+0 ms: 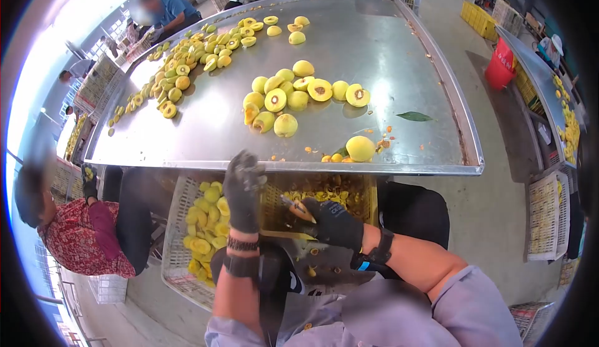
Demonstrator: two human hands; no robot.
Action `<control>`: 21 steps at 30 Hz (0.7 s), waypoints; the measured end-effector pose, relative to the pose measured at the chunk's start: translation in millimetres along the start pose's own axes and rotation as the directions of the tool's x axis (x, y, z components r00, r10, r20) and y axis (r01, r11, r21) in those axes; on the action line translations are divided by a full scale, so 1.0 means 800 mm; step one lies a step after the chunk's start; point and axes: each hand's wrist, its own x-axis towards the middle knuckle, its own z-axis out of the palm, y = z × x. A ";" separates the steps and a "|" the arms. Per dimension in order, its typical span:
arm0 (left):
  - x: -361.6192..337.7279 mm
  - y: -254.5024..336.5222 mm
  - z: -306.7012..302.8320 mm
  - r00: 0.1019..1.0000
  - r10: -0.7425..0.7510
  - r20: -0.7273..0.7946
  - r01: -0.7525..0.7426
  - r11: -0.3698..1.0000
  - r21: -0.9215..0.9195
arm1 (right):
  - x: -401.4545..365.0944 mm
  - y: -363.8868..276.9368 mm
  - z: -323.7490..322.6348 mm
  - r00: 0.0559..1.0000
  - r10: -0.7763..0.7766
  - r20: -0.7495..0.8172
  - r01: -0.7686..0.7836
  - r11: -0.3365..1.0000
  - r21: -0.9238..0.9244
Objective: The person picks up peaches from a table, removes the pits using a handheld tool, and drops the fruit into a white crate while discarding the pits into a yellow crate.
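My left hand (pixel 243 190), in a dark glove, is raised at the near edge of the metal table (pixel 206 138), above the crates. Motion blurs its fingers, and I cannot see whether anything is in them. My right hand (pixel 334 222), also gloved, is closed on a small tool (pixel 299 208) with an orange-brown handle and a metal tip, pointing left. Below it stands a yellow crate (pixel 373 200) with fruit scraps and pits inside. Halved yellow peaches (pixel 206 222) fill a white crate (pixel 171 238) at the left. One whole peach (pixel 360 149) sits near the table edge.
A cluster of whole and cut peaches (pixel 286 125) lies mid-table, with a long pile (pixel 181 69) toward the far left. A green leaf (pixel 415 116) and orange scraps are at the right. One person (pixel 87 235) sits at left; others work beyond. A red bucket (pixel 501 63) stands right.
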 end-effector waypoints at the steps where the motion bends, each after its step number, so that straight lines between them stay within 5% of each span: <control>1: 0.018 -0.002 0.013 0.989 0.089 0.119 -0.117 0.958 0.261 | -0.001 -0.005 -0.007 0.999 -0.001 -0.044 0.002 1.000 0.022; 5: 0.091 -0.020 0.073 0.984 -0.001 0.179 -0.104 0.810 0.577 | -0.004 -0.002 -0.031 0.973 -0.057 -0.223 0.069 0.997 0.045; 7: 0.111 -0.017 0.096 0.948 0.030 0.315 -0.282 0.535 0.797 | -0.005 0.004 -0.042 0.957 -0.059 -0.283 0.075 0.996 0.048; 11: 0.144 -0.036 0.121 0.950 -0.181 0.253 -0.147 0.457 0.877 | -0.009 0.007 -0.066 0.936 -0.028 -0.352 0.058 0.996 0.074; 14: 0.161 -0.060 0.117 0.969 -0.061 0.241 -0.176 0.521 0.836 | -0.010 0.013 -0.072 0.933 0.006 -0.360 0.032 0.995 0.098; 15: 0.161 -0.057 0.115 0.971 0.008 0.238 -0.185 0.656 0.732 | -0.011 0.015 -0.074 0.935 0.024 -0.353 0.015 0.994 0.107; 17: 0.158 -0.049 0.102 0.954 -0.234 0.190 0.178 0.946 0.270 | -0.012 0.013 -0.078 0.900 -0.001 -0.437 0.032 0.997 0.065; 19: 0.135 -0.017 0.097 0.910 -0.353 0.217 0.410 0.845 -0.343 | -0.012 0.011 -0.079 0.864 -0.014 -0.503 0.055 0.996 0.066; 21: 0.101 0.019 0.094 0.879 -0.316 0.357 0.468 0.713 -0.523 | -0.006 0.013 -0.081 0.833 -0.020 -0.552 0.089 0.991 0.098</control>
